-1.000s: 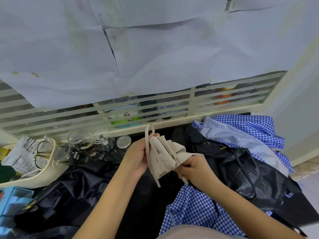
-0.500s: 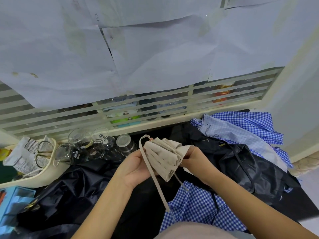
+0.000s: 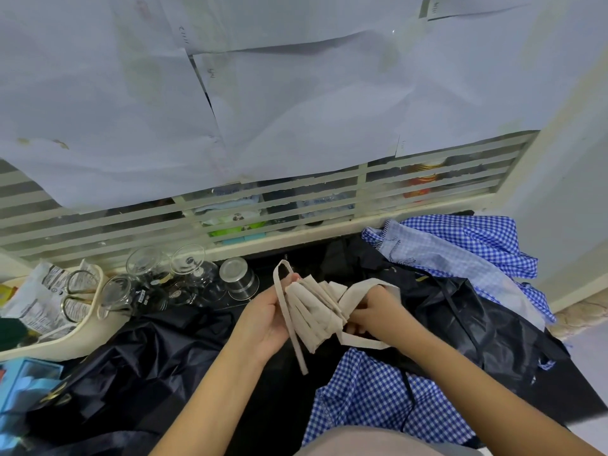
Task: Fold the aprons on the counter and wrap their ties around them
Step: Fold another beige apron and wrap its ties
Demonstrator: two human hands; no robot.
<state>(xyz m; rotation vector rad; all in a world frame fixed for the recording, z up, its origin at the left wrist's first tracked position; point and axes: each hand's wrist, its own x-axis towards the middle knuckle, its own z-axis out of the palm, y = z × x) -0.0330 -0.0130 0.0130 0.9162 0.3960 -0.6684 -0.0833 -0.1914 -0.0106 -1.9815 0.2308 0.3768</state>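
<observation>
The folded beige apron (image 3: 317, 304) hung mid-frame above the bench (image 3: 279, 406), my left hand (image 3: 263, 324) gripping it so the folds held, my right hand (image 3: 378, 314) with fingers (image 3: 358, 328) pinching one tie (image 3: 360, 340) for wrapping, while two blue checked aprons (image 3: 371, 399) and two black heaps (image 3: 131, 363) waited around.

Illumination: even, cool, moderately bright; shadows are rendered faint and soft. Detail is lost in the black aprons (image 3: 158, 366). The slatted frame (image 3: 362, 182) is bowed by wide-angle distortion; corners are slightly softened.
</observation>
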